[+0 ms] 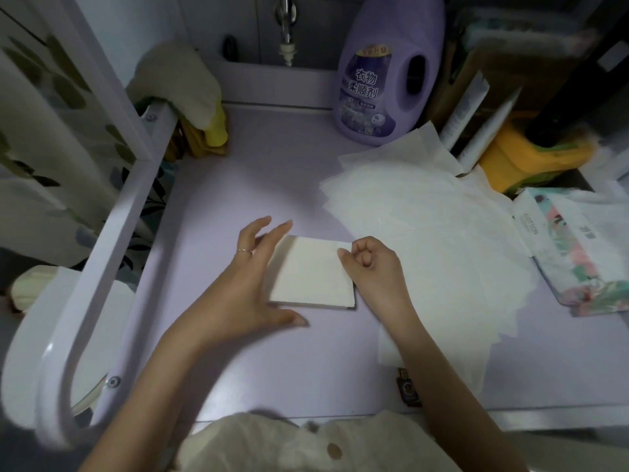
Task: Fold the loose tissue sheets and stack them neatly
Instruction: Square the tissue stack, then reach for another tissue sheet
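Head camera looked down on a lavender countertop [258, 178] with a folded tissue stack [311, 272] lying flat near its front middle, a squarish white pad a few layers thick. The left hand [253, 284] was spread wide along the stack's left side: fingers straight and apart, reaching past the far left corner, thumb stretched along the front edge of the pad. It gripped nothing; a thin ring showed on one finger. The right hand [372, 265] sat at the stack's right side with its fingers curled in, thumb and bent forefinger closed on the far right corner of the pad — a pinch, as far as the blur allowed.

Just right of the stack, the loose tissue sheets [432, 226] lay unfolded and overlapping in an untidy fan, running from near the back of the countertop towards its front edge and passing under the right forearm. A flower-printed tissue pack [578, 260] rested at the right edge, touching the sheets. At the back edge stood a purple softener bottle [384, 76], upright, with a yellow container [531, 158] in the back right corner. A white rail [112, 260] ran down the left edge — cloths [183, 86] were draped over its far end.
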Demonstrator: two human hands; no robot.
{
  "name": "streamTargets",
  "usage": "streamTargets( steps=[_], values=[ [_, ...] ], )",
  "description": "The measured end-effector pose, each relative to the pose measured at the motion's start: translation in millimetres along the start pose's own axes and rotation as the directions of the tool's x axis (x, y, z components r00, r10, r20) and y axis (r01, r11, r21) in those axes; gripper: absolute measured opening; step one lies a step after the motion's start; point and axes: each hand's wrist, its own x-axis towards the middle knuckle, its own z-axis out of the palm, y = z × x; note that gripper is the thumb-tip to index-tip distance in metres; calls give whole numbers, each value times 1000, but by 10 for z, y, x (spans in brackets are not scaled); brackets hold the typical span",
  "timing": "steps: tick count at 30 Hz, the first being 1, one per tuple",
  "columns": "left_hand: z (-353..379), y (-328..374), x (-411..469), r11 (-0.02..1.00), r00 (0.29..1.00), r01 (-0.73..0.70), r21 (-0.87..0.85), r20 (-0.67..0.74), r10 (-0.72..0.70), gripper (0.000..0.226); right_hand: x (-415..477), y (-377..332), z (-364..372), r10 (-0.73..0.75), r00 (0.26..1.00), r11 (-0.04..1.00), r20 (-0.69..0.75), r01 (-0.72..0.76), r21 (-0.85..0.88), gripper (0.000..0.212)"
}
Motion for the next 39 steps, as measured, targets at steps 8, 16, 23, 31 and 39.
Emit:
streamTargets(
  steps=[8,16,23,31,39],
  values=[
    [-98,-64,53,1000,1000,16,4,1,-16,119,-8,2,6,6,1000,1000,-1,-6,12,23],
    [-93,-6,12,986,997,-69,154,57,60,118,-120,-92,-14,-61,995,972,-75,42,-232,15],
    [34,-108,133,841,962,-273,466,127,242,82,-198,-117,33,-456,844,657,282,533,-533,55],
    [-20,-138,115,909,965,-197,367,238,113,101,-177,-3,-248,-307,924,788,228,381,-483,63],
    [44,-33,114,934,963,-152,323,262,66,102,190,116,-1049,140,938,789,-318,-299,-536,69]
  ],
)
